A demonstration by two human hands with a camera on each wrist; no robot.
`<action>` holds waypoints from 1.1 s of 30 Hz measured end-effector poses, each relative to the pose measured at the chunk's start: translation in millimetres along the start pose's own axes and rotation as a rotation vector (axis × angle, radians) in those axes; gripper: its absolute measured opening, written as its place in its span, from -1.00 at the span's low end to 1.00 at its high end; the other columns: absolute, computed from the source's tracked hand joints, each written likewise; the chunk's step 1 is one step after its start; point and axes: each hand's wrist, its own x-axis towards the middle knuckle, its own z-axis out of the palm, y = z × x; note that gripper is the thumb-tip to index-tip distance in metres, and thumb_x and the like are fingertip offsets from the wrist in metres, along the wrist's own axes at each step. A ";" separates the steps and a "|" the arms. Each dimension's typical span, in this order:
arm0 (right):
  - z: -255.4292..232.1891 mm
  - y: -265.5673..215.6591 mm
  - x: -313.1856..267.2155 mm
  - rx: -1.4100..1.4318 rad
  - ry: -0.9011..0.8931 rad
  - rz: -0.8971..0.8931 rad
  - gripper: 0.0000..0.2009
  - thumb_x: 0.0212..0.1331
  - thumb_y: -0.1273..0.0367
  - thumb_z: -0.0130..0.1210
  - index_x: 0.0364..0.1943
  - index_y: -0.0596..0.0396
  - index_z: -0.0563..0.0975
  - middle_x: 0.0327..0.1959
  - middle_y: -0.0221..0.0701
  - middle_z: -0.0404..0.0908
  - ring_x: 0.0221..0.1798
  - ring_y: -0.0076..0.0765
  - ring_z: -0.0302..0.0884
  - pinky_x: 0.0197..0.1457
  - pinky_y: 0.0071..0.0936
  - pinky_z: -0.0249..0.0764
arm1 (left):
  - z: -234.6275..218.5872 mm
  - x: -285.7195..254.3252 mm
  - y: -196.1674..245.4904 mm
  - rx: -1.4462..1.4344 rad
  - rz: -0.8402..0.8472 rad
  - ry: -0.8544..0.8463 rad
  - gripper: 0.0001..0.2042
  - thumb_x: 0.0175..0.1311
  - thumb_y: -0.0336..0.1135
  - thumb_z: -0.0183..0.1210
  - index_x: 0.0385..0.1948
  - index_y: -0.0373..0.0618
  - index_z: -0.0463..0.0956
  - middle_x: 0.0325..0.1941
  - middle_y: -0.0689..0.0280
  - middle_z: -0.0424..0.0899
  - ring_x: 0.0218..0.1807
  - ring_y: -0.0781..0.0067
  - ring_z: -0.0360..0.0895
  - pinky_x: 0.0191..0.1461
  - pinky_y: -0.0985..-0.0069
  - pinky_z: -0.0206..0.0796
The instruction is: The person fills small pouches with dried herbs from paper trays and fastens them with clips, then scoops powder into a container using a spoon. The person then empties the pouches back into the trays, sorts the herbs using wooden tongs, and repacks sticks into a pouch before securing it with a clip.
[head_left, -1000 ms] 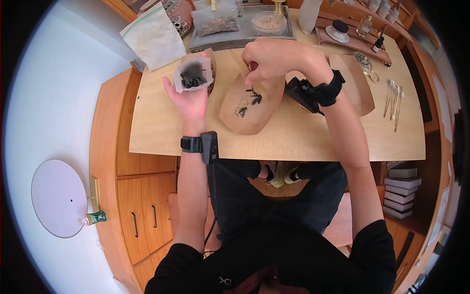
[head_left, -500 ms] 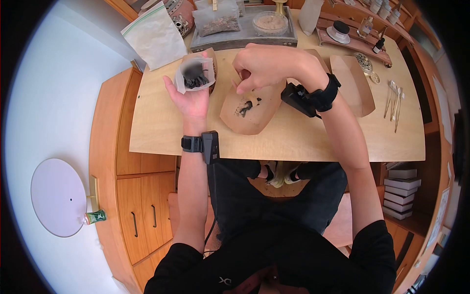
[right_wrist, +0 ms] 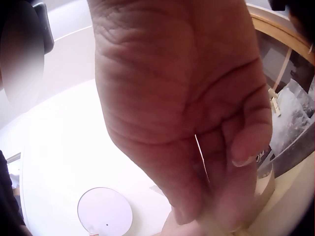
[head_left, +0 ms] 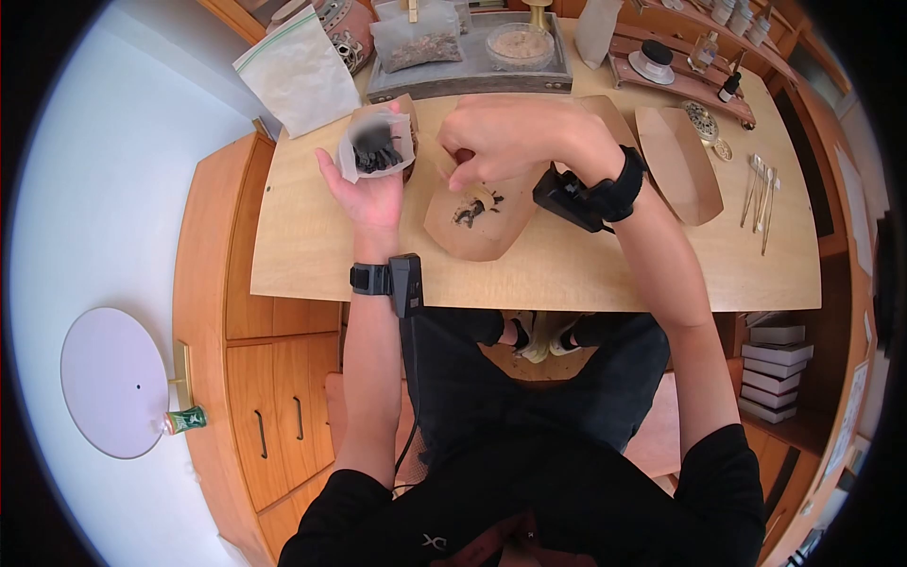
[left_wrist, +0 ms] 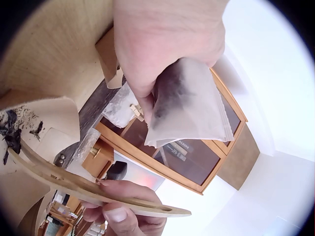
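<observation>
Leftward and a little nearer the person — so the right hand [head_left: 515,137] has shifted over the past second, taking its wooden tweezers [left_wrist: 81,191] down to the dark fragments [head_left: 470,212] in the brown paper tray [head_left: 487,244]. Whether the tips grip a piece I cannot tell. A loose or lopsided squeeze could let a fragment slip or crumble, scattering bits over the tabletop [head_left: 331,255]. Tilting the translucent pouch [left_wrist: 197,113] could spill the dark pieces [head_left: 376,156] inside it.

Thumb and fingers of the right hand pinch the tweezers, its wrist bent so the hand arches over the tray. Left of the tray, the left hand [head_left: 373,200] lies palm up — its fingers wrapped about the pouch, whose mouth gapes toward the head camera.
</observation>
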 end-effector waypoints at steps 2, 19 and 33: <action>2.4 9.2 -1.5 0.027 0.089 -0.061 -0.68 0.02 0.24 0.29 -0.53 0.32 0.57 -0.59 -0.15 0.58 -0.46 -0.06 0.56 -0.35 -0.24 0.44 | -4.6 1.1 0.6 0.006 0.008 0.006 -0.15 0.34 0.35 -0.19 0.36 -0.35 0.10 0.41 -0.16 0.21 0.45 -0.08 0.17 0.51 0.09 0.02; -7.2 -7.7 4.0 0.112 0.661 -0.353 -0.83 0.11 0.34 0.29 -0.32 0.17 0.67 -0.42 -0.28 0.70 -0.51 -0.28 0.58 -0.43 -0.47 0.45 | -11.0 -0.3 0.6 -0.023 -0.017 0.062 -0.34 0.44 0.19 -0.18 0.34 -0.19 0.16 0.40 0.09 0.29 0.42 0.13 0.23 0.47 0.09 0.08; -26.2 -3.8 -20.3 0.132 0.517 -0.213 -0.75 0.09 0.25 0.28 -0.37 0.19 0.67 -0.51 -0.29 0.67 -0.54 -0.25 0.56 -0.44 -0.42 0.44 | -24.7 4.7 3.2 -0.439 -0.189 -0.381 -0.21 0.37 0.32 -0.18 0.34 -0.27 0.16 0.41 -0.03 0.26 0.42 0.03 0.22 0.49 0.13 0.06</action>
